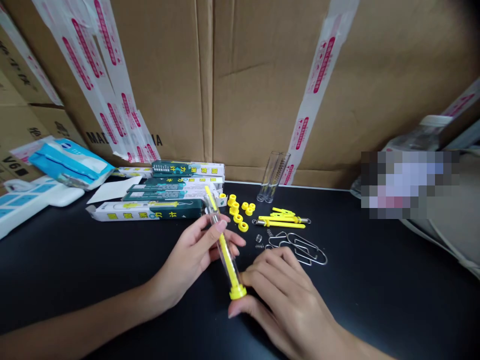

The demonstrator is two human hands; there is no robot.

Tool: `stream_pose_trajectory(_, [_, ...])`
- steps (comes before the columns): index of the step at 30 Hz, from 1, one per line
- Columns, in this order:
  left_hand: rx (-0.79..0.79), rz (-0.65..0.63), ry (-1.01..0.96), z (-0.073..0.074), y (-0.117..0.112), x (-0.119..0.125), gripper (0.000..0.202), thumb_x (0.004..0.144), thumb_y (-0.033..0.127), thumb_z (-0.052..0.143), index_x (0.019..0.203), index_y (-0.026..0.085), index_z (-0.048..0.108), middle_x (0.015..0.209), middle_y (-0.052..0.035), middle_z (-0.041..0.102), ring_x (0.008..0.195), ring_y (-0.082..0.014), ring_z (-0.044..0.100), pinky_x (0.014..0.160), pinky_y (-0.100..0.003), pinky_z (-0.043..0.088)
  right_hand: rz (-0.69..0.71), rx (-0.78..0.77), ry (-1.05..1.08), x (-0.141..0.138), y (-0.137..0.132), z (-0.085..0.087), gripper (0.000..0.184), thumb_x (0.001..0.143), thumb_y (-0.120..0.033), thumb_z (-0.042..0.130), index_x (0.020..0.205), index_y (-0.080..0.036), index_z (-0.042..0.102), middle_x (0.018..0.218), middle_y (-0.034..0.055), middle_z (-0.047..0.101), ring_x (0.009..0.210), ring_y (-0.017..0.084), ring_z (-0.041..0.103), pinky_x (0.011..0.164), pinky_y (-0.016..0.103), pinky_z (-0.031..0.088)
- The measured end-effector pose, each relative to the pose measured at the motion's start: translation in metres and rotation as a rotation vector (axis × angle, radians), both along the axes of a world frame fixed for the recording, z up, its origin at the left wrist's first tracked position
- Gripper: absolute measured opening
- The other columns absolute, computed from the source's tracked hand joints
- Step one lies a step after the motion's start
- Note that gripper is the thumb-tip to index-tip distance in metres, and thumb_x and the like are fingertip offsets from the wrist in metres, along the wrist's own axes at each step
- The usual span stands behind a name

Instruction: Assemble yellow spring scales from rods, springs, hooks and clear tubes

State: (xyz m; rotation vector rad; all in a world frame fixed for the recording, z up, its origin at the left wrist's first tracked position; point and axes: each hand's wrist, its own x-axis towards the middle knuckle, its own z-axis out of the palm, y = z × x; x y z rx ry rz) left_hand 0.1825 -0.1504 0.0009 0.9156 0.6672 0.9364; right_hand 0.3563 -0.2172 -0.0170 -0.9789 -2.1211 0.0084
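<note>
A clear spring scale tube [226,254] with a yellow rod inside and a yellow cap [237,292] at its near end slants up and away from me. My left hand [202,240] grips the upper part of the tube between thumb and fingers. At the near end, my right hand [285,295] has its thumb and bent fingers at the yellow cap. Just beyond the hands lie several yellow caps [237,218], yellow rods with springs [283,220], small loose springs [259,240] and bent wire hooks [307,247].
Two clear tubes [270,177] stand upright at the back. Printed cartons [146,210] lie at left, near a blue packet [71,160] and a white power strip [33,197]. Cardboard boxes [255,90] wall the back. A plastic bottle [423,132] is at right.
</note>
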Motion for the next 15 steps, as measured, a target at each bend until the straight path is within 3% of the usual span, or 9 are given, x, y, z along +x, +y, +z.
stream_pose_trajectory(3, [-0.027,0.006,-0.066,-0.0021,-0.0051,0.0024,0.036,0.088,0.044,0.075,0.099,0.019,0.051,0.074,-0.0032,0.075,0.071,-0.0169,0.071,0.072,-0.029,0.057,-0.046,-0.003,-0.020,-0.0005,-0.0011,-0.0014,0.028,0.105,-0.027,0.052,0.081,-0.016,0.063,0.072,0.0033,0.067,0.068,0.018,0.055,0.072,0.035,0.037])
stream_pose_trajectory(10, [-0.005,-0.008,-0.122,-0.0046,-0.0062,0.0035,0.035,0.092,0.044,0.070,0.103,0.023,0.045,0.077,-0.0005,0.072,0.079,-0.0215,0.073,0.082,-0.037,0.056,-0.078,-0.120,-0.037,0.0012,-0.0022,-0.0073,0.025,0.103,-0.012,0.047,0.080,-0.017,0.056,0.074,0.0026,0.062,0.069,0.019,0.050,0.070,0.036,0.033])
stream_pose_trajectory(15, [0.009,-0.062,-0.143,-0.0038,-0.0067,0.0037,0.024,0.101,0.043,0.056,0.109,0.025,0.043,0.078,-0.0017,0.071,0.078,-0.0209,0.071,0.079,-0.037,0.055,-0.085,-0.178,0.012,0.0006,0.0018,-0.0047,0.024,0.102,-0.027,0.055,0.081,-0.017,0.058,0.074,0.0011,0.060,0.071,0.019,0.050,0.073,0.036,0.034])
